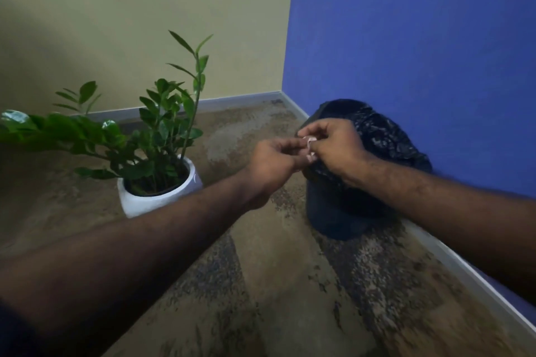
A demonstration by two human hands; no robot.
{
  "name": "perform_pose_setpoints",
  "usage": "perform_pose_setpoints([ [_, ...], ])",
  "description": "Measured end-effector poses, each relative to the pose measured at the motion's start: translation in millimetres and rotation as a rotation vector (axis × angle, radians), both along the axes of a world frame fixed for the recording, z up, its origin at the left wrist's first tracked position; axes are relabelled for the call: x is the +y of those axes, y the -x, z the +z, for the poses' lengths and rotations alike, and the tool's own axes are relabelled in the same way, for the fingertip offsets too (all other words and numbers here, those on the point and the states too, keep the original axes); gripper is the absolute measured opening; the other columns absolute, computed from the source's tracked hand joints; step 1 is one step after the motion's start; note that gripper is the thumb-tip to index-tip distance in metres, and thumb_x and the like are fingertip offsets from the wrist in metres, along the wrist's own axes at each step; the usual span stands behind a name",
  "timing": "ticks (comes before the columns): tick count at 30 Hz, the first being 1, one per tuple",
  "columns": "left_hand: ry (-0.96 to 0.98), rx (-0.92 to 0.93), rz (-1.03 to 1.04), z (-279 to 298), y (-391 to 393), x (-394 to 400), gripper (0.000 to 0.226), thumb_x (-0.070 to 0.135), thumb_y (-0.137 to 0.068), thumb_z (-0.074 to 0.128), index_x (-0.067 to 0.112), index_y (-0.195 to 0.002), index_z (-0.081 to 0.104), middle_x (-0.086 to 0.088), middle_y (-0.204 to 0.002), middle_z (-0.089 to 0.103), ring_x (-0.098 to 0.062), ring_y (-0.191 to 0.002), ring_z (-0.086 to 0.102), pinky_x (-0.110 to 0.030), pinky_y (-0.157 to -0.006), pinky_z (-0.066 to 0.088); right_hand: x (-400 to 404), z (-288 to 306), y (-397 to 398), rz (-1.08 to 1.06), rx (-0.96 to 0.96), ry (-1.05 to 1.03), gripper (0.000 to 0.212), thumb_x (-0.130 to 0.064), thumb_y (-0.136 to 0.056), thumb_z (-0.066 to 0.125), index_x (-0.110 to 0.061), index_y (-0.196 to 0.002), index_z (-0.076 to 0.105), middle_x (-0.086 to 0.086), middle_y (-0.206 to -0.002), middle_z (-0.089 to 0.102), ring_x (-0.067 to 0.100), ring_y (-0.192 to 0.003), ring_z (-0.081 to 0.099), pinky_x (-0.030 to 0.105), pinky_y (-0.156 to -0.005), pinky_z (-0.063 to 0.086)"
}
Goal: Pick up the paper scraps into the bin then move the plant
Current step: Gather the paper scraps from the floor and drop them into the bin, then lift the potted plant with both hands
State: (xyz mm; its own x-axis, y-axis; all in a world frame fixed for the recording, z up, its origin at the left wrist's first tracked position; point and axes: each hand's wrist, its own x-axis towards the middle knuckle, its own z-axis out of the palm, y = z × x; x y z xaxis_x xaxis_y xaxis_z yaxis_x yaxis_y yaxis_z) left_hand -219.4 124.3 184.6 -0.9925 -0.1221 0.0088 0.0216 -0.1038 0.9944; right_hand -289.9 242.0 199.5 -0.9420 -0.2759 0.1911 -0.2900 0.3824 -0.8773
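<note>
In blue/cream corner on mottled floor (275, 284), L hand (271, 164) & R hand (333, 143) pinch scraps (309, 143) over bin (362, 177).

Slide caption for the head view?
Both hands pinch paper scraps over the black-lined bin; potted plant waits alongside.

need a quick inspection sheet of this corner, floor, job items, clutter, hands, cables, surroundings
surface: mottled brown floor with dark speckled patches; no loose scraps seen on it
job's things: bin lined with a black bag stands by the blue wall; small pale paper scraps held over its near rim; plant in a white pot stands on the floor left of the bin, apart from it
clutter: nothing seen
grippers: left hand and right hand meet above the bin, fingers of both pinching the scraps
cables: nothing seen
surroundings: beige wall behind the plant, blue wall behind the bin, pale skirting along both
</note>
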Motion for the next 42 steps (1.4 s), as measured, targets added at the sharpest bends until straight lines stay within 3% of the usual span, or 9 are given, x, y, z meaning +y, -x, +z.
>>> perform_pose_setpoints([
  [6, 0.000, -0.009, -0.031, 12, 16, 49, 0.042, -0.007, -0.086, 0.064, 0.001, -0.127, 0.058, 0.001, -0.107, 0.067, -0.003, -0.085, 0.064, -0.015, -0.074, 0.053, 49, 10, 36, -0.220, 0.125, -0.014, 0.023, -0.002, -0.080, 0.066, -0.024, -0.075, 0.070, -0.001, -0.082, 0.072, 0.017, -0.075, 0.068, 0.030, -0.066, 0.056],
  [12, 0.085, -0.068, -0.003, -2, 21, 67, 0.049, 0.001, -0.089, 0.064, 0.004, -0.136, 0.053, -0.005, -0.138, 0.057, -0.010, -0.117, 0.056, -0.020, -0.097, 0.043, 83, -12, 57, -0.309, -0.022, -0.215, 0.041, 0.007, -0.085, 0.055, -0.017, -0.116, 0.067, 0.004, -0.120, 0.067, 0.018, -0.108, 0.061, 0.028, -0.093, 0.049],
  [18, 0.084, -0.098, 0.122, -6, 21, 38, 0.033, 0.003, -0.093, 0.058, 0.006, -0.125, 0.061, 0.000, -0.113, 0.066, -0.004, -0.084, 0.061, -0.002, -0.055, 0.046, 72, -10, 54, -0.310, 0.010, -0.159, 0.023, 0.000, -0.086, 0.057, -0.015, -0.093, 0.073, 0.000, -0.092, 0.068, 0.016, -0.082, 0.061, 0.024, -0.072, 0.046],
  [21, 0.102, -0.079, 0.203, -8, 16, 16, 0.021, 0.007, -0.093, 0.059, 0.013, -0.112, 0.068, 0.006, -0.099, 0.069, -0.003, -0.083, 0.061, -0.011, -0.064, 0.046, 50, -8, 47, -0.248, 0.067, -0.117, 0.018, -0.004, -0.084, 0.062, -0.019, -0.085, 0.071, -0.002, -0.083, 0.067, 0.012, -0.074, 0.060, 0.021, -0.067, 0.046],
  [25, 0.276, -0.111, 0.327, -26, 3, -27, 0.035, 0.020, -0.091, 0.065, 0.014, -0.126, 0.063, -0.001, -0.116, 0.065, -0.012, -0.100, 0.062, -0.022, -0.077, 0.050, 9, -4, 27, -0.138, 0.214, -0.104, 0.012, -0.009, -0.085, 0.064, -0.018, -0.087, 0.071, -0.007, -0.078, 0.066, 0.002, -0.070, 0.059, 0.009, -0.065, 0.046],
  [28, 0.324, -0.141, 0.427, -47, -16, -67, 0.022, 0.018, -0.088, 0.068, 0.013, -0.109, 0.069, -0.005, -0.103, 0.070, -0.015, -0.089, 0.065, -0.028, -0.081, 0.052, -25, -9, 9, -0.020, 0.255, -0.124, 0.010, -0.010, -0.086, 0.063, -0.016, -0.088, 0.071, -0.004, -0.079, 0.066, 0.002, -0.070, 0.059, 0.004, -0.060, 0.041],
  [31, 0.420, -0.194, 0.539, -69, -44, -109, 0.004, 0.015, -0.086, 0.069, 0.017, -0.090, 0.068, 0.001, -0.084, 0.068, -0.011, -0.076, 0.061, -0.011, -0.065, 0.047, -60, -25, -9, 0.130, 0.188, -0.148, 0.005, -0.013, -0.085, 0.066, -0.016, -0.086, 0.070, -0.003, -0.075, 0.066, 0.009, -0.068, 0.060, 0.017, -0.059, 0.044],
  [34, 0.508, -0.315, 0.685, -89, -70, -151, 0.004, 0.020, -0.085, 0.068, 0.019, -0.089, 0.068, 0.002, -0.086, 0.068, -0.015, -0.083, 0.062, -0.022, -0.073, 0.049, -92, -47, -24, 0.209, 0.034, -0.178, 0.005, -0.017, -0.083, 0.070, -0.014, -0.087, 0.068, -0.006, -0.070, 0.061, 0.009, -0.062, 0.056, 0.016, -0.052, 0.043],
  [42, 0.243, -0.448, 0.942, -119, -92, -225, 0.054, 0.033, -0.078, 0.073, 0.010, -0.122, 0.052, -0.010, -0.109, 0.062, -0.031, -0.105, 0.061, -0.034, -0.084, 0.049, -169, -99, -38, 0.212, -0.444, -0.124, 0.023, -0.028, -0.082, 0.069, -0.018, -0.096, 0.055, 0.004, -0.084, 0.057, 0.019, -0.074, 0.056, 0.033, -0.059, 0.052],
])
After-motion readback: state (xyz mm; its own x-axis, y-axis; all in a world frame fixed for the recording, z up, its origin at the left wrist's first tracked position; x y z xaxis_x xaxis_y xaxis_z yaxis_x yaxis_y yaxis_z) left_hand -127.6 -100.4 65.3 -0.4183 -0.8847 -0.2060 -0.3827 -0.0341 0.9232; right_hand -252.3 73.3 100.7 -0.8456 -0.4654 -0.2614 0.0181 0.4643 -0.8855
